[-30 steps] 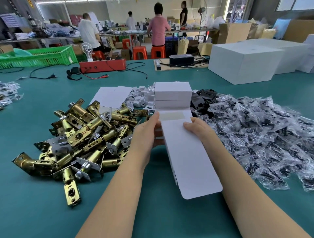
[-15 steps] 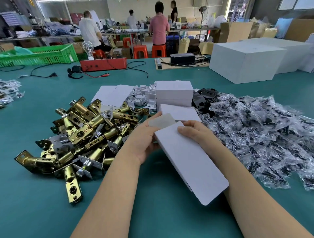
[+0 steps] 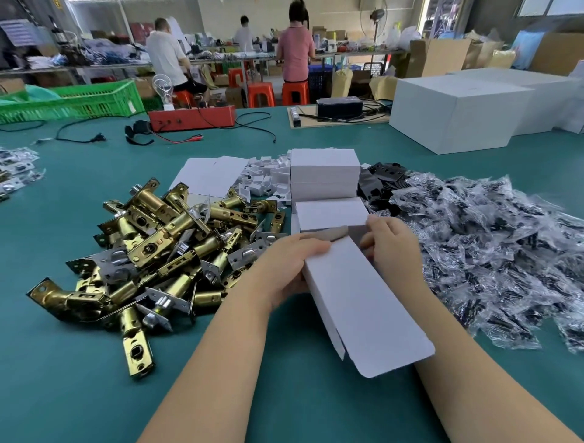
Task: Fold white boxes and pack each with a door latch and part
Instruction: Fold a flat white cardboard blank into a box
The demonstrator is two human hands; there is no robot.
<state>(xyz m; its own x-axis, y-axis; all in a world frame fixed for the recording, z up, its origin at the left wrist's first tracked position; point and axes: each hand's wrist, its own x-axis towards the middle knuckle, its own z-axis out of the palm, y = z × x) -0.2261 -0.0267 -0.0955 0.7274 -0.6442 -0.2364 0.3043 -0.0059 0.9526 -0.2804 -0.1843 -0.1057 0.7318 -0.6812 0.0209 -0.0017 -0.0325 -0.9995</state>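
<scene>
No text, label, brand or number is being shown legibly anywhere in this view. A sheet pinned up at the far left wall (image 3: 17, 31) is carrying print, but it is being rendered too small and blurred to be read. A yellow sign at the top edge (image 3: 57, 3) is being cut off by the frame, and its marks cannot be made out.

Both forearms are bare right up to the near edge of view, no sleeves showing. The left hand (image 3: 286, 268) and right hand (image 3: 393, 245) wear no gloves, rings or watch.
</scene>
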